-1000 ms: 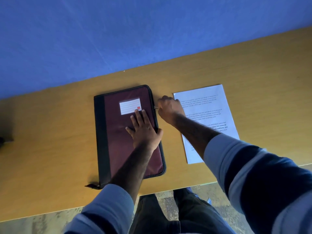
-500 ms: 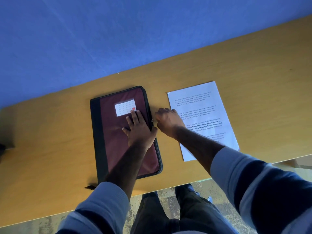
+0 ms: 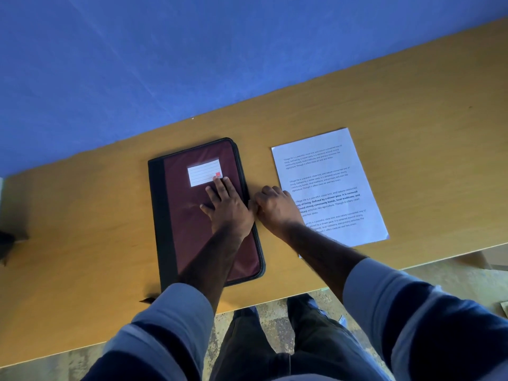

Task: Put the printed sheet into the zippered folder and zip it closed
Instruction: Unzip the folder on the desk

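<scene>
A maroon zippered folder (image 3: 189, 224) with a black spine and a white label lies flat on the wooden table (image 3: 82, 229). My left hand (image 3: 228, 206) presses flat on its cover, fingers spread, near the label. My right hand (image 3: 273, 207) is curled at the folder's right edge, about halfway down, pinching the zipper pull, which the fingers hide. The printed sheet (image 3: 330, 185) lies on the table just right of the folder, partly under my right wrist.
A blue wall (image 3: 192, 50) runs along the table's far edge. The near table edge is close to my legs, with a mottled floor below. A dark object (image 3: 7, 243) sits at the far left edge of the table.
My right hand has slid down the folder's right edge toward me, from near the top corner to mid-height. My left hand stays pressed on the cover.
</scene>
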A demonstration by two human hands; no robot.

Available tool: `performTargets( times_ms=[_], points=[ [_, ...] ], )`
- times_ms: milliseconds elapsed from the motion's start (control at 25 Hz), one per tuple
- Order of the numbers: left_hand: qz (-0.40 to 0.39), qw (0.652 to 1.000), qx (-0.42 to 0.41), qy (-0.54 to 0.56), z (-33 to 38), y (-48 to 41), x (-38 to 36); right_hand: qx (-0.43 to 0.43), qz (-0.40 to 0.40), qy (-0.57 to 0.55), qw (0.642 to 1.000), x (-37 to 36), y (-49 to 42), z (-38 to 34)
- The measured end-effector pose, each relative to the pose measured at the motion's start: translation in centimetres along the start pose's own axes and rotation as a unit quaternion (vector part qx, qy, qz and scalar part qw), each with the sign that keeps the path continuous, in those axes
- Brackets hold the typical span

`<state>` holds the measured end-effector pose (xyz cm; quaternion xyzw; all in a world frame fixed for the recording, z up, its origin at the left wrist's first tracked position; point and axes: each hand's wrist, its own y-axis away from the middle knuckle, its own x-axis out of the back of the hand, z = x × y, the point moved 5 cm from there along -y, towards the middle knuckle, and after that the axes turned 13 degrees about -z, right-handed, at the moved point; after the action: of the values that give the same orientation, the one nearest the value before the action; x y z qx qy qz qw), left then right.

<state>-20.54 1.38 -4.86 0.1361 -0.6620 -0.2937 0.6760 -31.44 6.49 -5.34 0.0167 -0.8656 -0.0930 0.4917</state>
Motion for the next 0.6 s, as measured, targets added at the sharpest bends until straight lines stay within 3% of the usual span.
performTargets(
  times_ms=[200, 600],
  points=[
    [0.007, 0.999, 0.037, -0.029, 0.8, -0.7, 0.3, -0.041, 0.024, -0.029, 0.998, -0.1, -0.2, 0.0],
    [-0.012, 0.997, 0.038, -0.067, 1.1, -1.5, 1.0, -0.020, 0.009, 0.004, 1.000, -0.5, 0.5, 0.2]
  ],
)
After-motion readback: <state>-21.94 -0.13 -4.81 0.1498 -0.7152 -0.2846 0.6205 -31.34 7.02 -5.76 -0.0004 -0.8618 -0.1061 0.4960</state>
